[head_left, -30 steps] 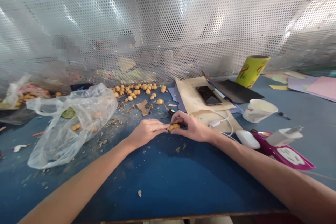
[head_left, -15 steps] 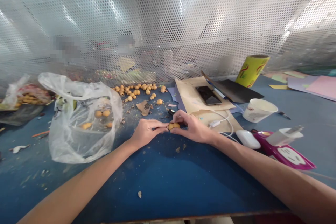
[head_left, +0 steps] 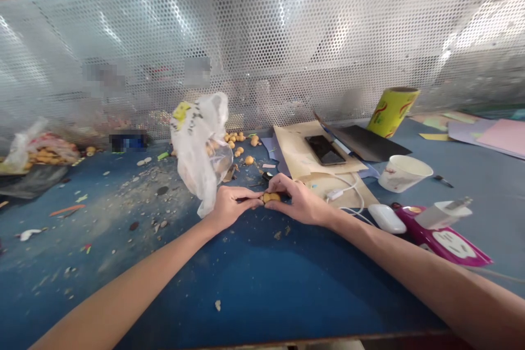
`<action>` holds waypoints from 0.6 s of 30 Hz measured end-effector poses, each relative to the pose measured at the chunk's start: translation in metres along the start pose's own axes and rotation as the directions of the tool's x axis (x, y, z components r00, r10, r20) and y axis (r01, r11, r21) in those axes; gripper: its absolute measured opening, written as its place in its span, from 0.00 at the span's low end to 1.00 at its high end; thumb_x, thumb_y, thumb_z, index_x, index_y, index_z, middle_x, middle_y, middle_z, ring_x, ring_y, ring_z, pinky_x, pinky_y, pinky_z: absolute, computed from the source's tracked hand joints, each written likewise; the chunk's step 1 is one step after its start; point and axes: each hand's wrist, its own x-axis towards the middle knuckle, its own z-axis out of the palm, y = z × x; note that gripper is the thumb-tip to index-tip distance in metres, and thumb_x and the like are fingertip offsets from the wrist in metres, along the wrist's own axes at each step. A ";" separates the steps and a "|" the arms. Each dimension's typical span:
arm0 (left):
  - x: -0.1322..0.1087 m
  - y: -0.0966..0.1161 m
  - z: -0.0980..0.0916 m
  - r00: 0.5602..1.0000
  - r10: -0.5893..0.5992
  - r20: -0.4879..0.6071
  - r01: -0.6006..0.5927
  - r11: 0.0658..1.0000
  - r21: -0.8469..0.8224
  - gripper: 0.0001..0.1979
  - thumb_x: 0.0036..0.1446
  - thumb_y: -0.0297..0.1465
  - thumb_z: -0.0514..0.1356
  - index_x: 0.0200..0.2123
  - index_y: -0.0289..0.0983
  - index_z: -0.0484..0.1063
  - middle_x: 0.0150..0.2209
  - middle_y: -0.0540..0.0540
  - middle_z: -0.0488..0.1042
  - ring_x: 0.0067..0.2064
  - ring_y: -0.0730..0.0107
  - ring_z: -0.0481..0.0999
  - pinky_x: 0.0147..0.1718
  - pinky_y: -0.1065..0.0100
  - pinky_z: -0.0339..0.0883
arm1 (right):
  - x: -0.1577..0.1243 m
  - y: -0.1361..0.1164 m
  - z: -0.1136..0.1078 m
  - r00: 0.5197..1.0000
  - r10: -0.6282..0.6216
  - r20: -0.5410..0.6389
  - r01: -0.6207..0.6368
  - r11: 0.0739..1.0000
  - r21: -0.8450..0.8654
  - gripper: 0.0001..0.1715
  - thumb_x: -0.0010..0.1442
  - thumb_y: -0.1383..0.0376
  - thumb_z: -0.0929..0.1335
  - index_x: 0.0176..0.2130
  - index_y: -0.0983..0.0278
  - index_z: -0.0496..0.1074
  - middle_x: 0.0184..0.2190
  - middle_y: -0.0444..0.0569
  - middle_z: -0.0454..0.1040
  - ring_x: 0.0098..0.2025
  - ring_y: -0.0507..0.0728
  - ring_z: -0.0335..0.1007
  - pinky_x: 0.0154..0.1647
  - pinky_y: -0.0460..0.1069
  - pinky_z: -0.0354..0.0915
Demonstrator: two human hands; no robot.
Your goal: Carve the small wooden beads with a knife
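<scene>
— How much room is there to move?

— The blue tabletop (head_left: 262, 284) is bare along its near edge, from the middle out to the near left corner, apart from crumbs and grit. A perforated metal screen (head_left: 287, 38), shiny and full of small round holes, closes off the whole far edge.

— And the clutter?

— One thin, crumpled clear plastic bag (head_left: 200, 142) stands bunched up left of centre, just behind the left hand (head_left: 229, 205). Flat brown paper (head_left: 295, 147) lies toward the far edge, right of centre. One glossy purple power strip (head_left: 447, 240) sits near the right edge. Behind it are one yellow printed roll (head_left: 392, 110), tilted against the screen, and one white cup (head_left: 404, 173).

— The hands?

— The left hand and the right hand (head_left: 301, 199) meet at the middle of the tabletop, both pinching one small yellow lump (head_left: 271, 196) between thumb and fingertips, low over the surface.

— Smaller things?

— One black phone (head_left: 325, 149) lies flat on the paper and one smooth white mouse (head_left: 386, 217) sits beside the strip. Small round yellow balls (head_left: 238, 139) are scattered by the far edge; the bag hides some, so I cannot count them.
</scene>
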 end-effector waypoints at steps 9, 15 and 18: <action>0.000 -0.008 0.002 0.984 -0.164 0.067 0.170 0.980 -0.102 0.11 0.55 0.37 0.65 0.39 0.38 0.81 0.32 0.46 0.81 0.32 0.68 0.79 0.35 0.70 0.73 | 0.000 0.002 0.002 1.000 -0.013 -0.010 0.013 1.000 -0.008 0.12 0.62 0.59 0.68 0.42 0.61 0.62 0.37 0.47 0.75 0.40 0.55 0.74 0.42 0.49 0.68; 0.001 -0.003 0.002 0.962 -0.266 0.068 0.273 0.950 -0.148 0.12 0.53 0.38 0.67 0.38 0.38 0.82 0.30 0.47 0.80 0.32 0.68 0.77 0.33 0.71 0.71 | -0.001 0.000 0.001 0.999 -0.023 -0.029 0.021 0.997 -0.078 0.13 0.62 0.60 0.69 0.43 0.61 0.63 0.37 0.46 0.75 0.40 0.54 0.75 0.41 0.48 0.69; 0.002 -0.001 0.003 0.957 -0.281 0.066 0.288 0.942 -0.174 0.13 0.53 0.37 0.66 0.40 0.38 0.81 0.31 0.47 0.80 0.33 0.68 0.77 0.34 0.70 0.71 | 0.000 -0.003 0.001 0.998 -0.043 -0.035 0.038 0.991 -0.130 0.16 0.62 0.62 0.68 0.49 0.60 0.63 0.39 0.47 0.77 0.41 0.55 0.76 0.41 0.48 0.70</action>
